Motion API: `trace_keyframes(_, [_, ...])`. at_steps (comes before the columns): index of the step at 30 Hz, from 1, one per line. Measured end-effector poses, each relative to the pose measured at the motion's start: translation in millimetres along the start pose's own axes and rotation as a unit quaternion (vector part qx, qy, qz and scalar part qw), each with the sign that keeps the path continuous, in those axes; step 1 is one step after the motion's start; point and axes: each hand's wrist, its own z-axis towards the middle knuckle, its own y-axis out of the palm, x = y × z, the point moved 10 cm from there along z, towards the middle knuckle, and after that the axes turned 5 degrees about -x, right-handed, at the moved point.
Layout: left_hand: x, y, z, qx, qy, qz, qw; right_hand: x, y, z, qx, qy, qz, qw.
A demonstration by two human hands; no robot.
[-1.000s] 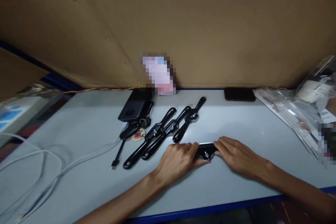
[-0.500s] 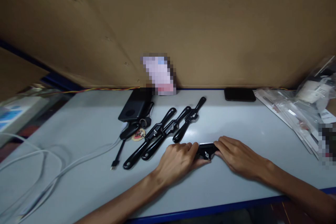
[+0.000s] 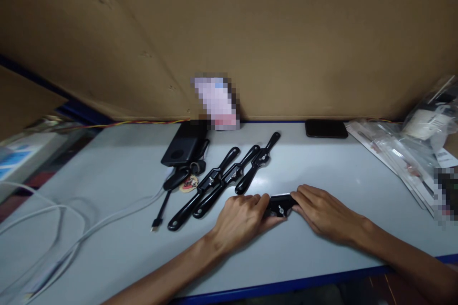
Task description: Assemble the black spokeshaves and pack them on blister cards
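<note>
The black tool lies flat on the pale table near its front edge, its handles covered by your hands. Your left hand wraps one end, your right hand the other, fingers curled close together over them. Just behind lie three matching black tools, beside a power bank.

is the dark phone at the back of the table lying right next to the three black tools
No, the dark phone lies apart by the back wall, off to the right of the three black tools, with bare table between them.
</note>
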Motion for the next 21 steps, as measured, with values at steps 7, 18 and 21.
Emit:
trace_keyframes(7, [-1.2, 1.4, 2.1, -0.021, -0.012, -0.005, 1.0, 13.4, -12.8, -3.3, 0.003, 0.035, 0.018, 0.999])
trace_keyframes(18, [-0.8, 1.0, 1.5, -0.016, -0.022, 0.006, 1.0, 5.1, -8.5, -0.3, 0.023, 0.014, 0.049, 0.998])
trace_keyframes(21, [-1.3, 3.0, 1.2, -0.02, -0.018, 0.001, 1.0, 4.5, -5.8, -0.9, 0.029, 0.008, 0.06, 0.998])
